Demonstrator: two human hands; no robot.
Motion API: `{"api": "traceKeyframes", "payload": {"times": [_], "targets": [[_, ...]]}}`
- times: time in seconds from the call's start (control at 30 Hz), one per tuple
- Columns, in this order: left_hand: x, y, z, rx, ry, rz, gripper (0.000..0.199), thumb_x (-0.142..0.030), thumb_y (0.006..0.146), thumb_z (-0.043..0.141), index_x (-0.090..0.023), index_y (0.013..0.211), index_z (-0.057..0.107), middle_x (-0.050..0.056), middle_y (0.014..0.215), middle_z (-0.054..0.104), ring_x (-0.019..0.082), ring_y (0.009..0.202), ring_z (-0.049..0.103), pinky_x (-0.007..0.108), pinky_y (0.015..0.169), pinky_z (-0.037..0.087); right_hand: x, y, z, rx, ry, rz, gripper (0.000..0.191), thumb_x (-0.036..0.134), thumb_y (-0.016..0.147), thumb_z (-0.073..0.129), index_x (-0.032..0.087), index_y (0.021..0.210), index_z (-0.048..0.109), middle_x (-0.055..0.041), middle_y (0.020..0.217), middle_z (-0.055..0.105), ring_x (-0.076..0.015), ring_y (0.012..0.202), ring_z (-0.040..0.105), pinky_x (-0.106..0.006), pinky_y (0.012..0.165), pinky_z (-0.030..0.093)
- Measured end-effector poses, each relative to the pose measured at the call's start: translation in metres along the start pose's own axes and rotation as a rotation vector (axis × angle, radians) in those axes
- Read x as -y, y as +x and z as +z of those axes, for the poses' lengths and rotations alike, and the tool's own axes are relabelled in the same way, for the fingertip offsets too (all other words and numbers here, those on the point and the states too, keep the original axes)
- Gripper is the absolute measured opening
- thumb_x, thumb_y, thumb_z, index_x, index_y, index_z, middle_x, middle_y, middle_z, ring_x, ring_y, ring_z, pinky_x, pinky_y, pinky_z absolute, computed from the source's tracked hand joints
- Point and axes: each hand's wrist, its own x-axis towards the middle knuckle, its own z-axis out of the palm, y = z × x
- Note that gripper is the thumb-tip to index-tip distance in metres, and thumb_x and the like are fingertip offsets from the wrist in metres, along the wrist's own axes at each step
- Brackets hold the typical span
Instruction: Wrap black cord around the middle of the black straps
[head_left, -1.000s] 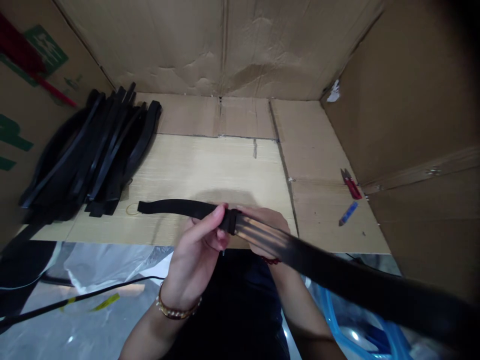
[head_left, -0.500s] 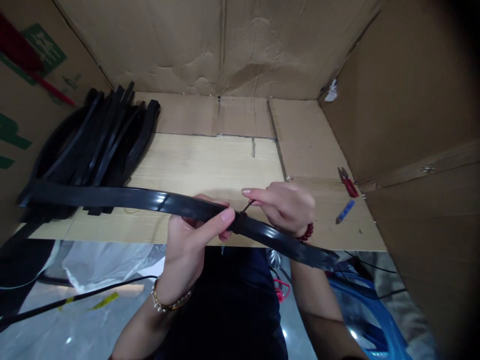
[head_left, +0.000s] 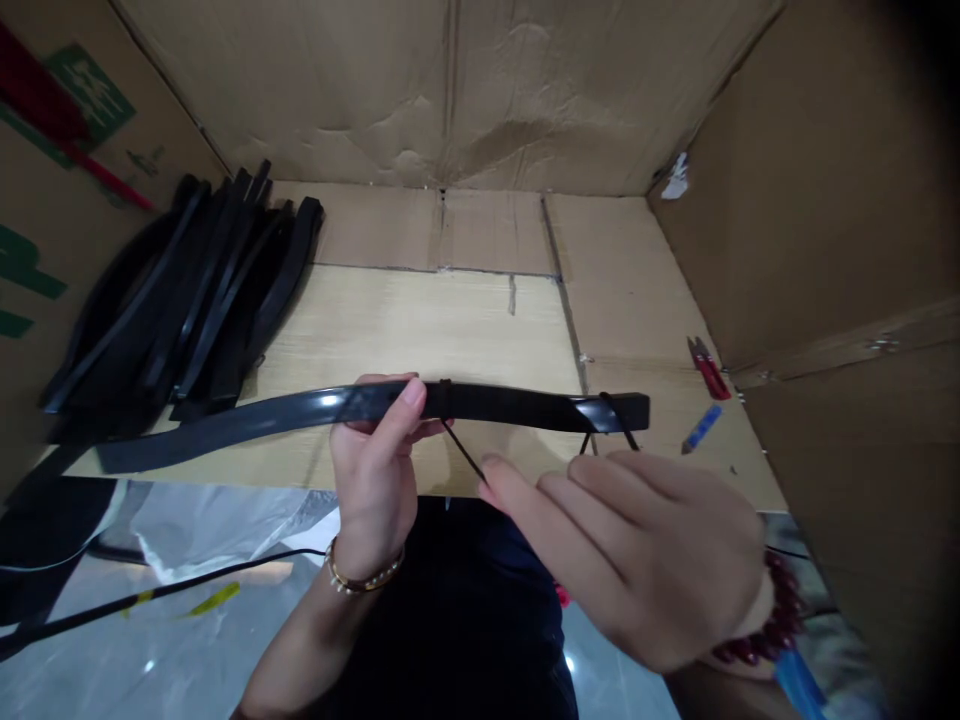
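A long, curved, glossy black strip [head_left: 502, 402] lies across the view above the table's front edge. My left hand [head_left: 379, 450] is closed around its middle, thumb on top beside a dark wrapped band [head_left: 445, 398]. From that band a thin black cord [head_left: 463, 450] runs taut down to my right hand [head_left: 637, 550], which pinches it between thumb and forefinger. Farther right, the cord also loops around the strip near its squared end [head_left: 636, 412]. The right palm and the rest of the cord inside it are hidden.
A pile of similar black strips [head_left: 202, 290] lies at the left. Red-handled thread snips [head_left: 708, 368] and a small blue-handled blade [head_left: 702, 430] rest on the right. Cardboard walls [head_left: 817, 190] enclose the table [head_left: 390, 320] at back and sides.
My right hand has come from behind the strip to its near side, drawing the cord down and toward me. The strip's right end has risen and its left end has dropped.
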Motion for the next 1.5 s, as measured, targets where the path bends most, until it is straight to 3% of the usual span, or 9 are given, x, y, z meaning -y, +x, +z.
{"api": "traceKeyframes", "payload": {"times": [0.2, 0.43, 0.63, 0.77, 0.87, 0.97, 1.13, 1.33, 1.5], "targets": [[-0.002, 0.008, -0.003, -0.001, -0.143, -0.146, 0.019, -0.027, 0.065, 0.086, -0.017, 0.077, 0.075, -0.004, 0.070, 0.071, 0.005, 0.060, 0.065, 0.010, 0.055, 0.055, 0.020, -0.016, 0.018, -0.046, -0.075, 0.220, 0.016, 0.010, 0.087, 0.066, 0.003, 0.102, 0.066, 0.0000, 0.059, 0.065, -0.0121, 0.050, 0.054, -0.031, 0.047, 0.038], [0.000, 0.005, -0.009, -0.016, 0.054, 0.078, 0.015, -0.021, 0.067, 0.085, -0.021, 0.077, 0.073, -0.005, 0.070, 0.067, 0.008, 0.064, 0.066, 0.016, 0.058, 0.060, 0.008, -0.018, 0.009, 0.069, -0.193, 0.281, 0.010, 0.010, 0.090, 0.063, 0.013, 0.096, 0.070, 0.0037, 0.052, 0.060, -0.0116, 0.045, 0.050, -0.030, 0.046, 0.033], [-0.006, 0.009, -0.019, 0.092, 0.090, -0.069, 0.016, -0.022, 0.068, 0.084, -0.018, 0.079, 0.074, -0.003, 0.073, 0.066, 0.009, 0.064, 0.066, 0.017, 0.056, 0.061, -0.005, -0.020, -0.011, 0.232, -0.052, 0.334, 0.041, 0.019, 0.102, 0.034, 0.019, 0.077, 0.066, 0.0026, 0.046, 0.052, -0.0125, 0.038, 0.047, -0.030, 0.041, 0.025], [-0.005, 0.009, -0.022, 0.095, 0.072, -0.132, 0.017, -0.020, 0.066, 0.085, -0.016, 0.079, 0.075, -0.003, 0.073, 0.068, 0.009, 0.065, 0.068, 0.018, 0.057, 0.062, -0.003, -0.027, -0.019, 0.303, 0.051, 0.412, 0.048, 0.027, 0.104, 0.027, 0.020, 0.070, 0.061, 0.0025, 0.044, 0.049, -0.0132, 0.035, 0.047, -0.031, 0.037, 0.021], [-0.002, 0.008, -0.017, 0.031, -0.068, -0.195, 0.015, -0.017, 0.066, 0.084, -0.016, 0.078, 0.075, -0.004, 0.074, 0.072, 0.009, 0.064, 0.069, 0.017, 0.058, 0.062, 0.012, -0.027, -0.016, 0.218, 0.079, 0.456, 0.041, 0.018, 0.102, 0.033, 0.017, 0.078, 0.066, 0.0027, 0.047, 0.054, -0.0122, 0.038, 0.050, -0.031, 0.039, 0.027], [-0.001, 0.010, -0.009, -0.087, -0.235, -0.285, 0.005, -0.015, 0.078, 0.075, -0.017, 0.074, 0.074, -0.005, 0.074, 0.075, 0.007, 0.061, 0.070, 0.015, 0.061, 0.061, 0.036, -0.020, -0.003, 0.064, 0.062, 0.439, 0.021, 0.009, 0.097, 0.049, 0.008, 0.094, 0.070, 0.0014, 0.054, 0.062, -0.0111, 0.045, 0.056, -0.030, 0.045, 0.035], [-0.017, 0.012, -0.001, -0.117, -0.358, -0.297, 0.030, -0.018, 0.095, 0.055, -0.021, 0.071, 0.072, -0.008, 0.069, 0.076, 0.004, 0.057, 0.070, 0.012, 0.065, 0.059, 0.060, -0.010, 0.022, -0.025, 0.024, 0.446, 0.013, 0.010, 0.092, 0.060, 0.004, 0.099, 0.070, 0.0017, 0.054, 0.063, -0.0099, 0.045, 0.054, -0.030, 0.049, 0.035], [-0.042, 0.009, 0.004, -0.060, -0.397, -0.346, 0.043, -0.025, 0.101, 0.044, -0.021, 0.067, 0.069, -0.008, 0.066, 0.075, 0.004, 0.064, 0.072, 0.009, 0.072, 0.056, 0.053, -0.014, 0.038, -0.142, -0.028, 0.507, 0.009, 0.012, 0.088, 0.067, 0.007, 0.094, 0.071, 0.0017, 0.054, 0.064, -0.0100, 0.045, 0.054, -0.029, 0.051, 0.039], [-0.042, 0.014, 0.004, 0.036, -0.305, -0.310, 0.033, -0.027, 0.097, 0.054, -0.022, 0.068, 0.071, -0.007, 0.069, 0.076, 0.005, 0.064, 0.072, 0.010, 0.069, 0.057, 0.036, -0.014, 0.051, -0.122, -0.115, 0.564, 0.014, 0.017, 0.094, 0.060, 0.012, 0.090, 0.073, 0.0031, 0.052, 0.064, -0.0083, 0.042, 0.054, -0.027, 0.047, 0.036]]}}
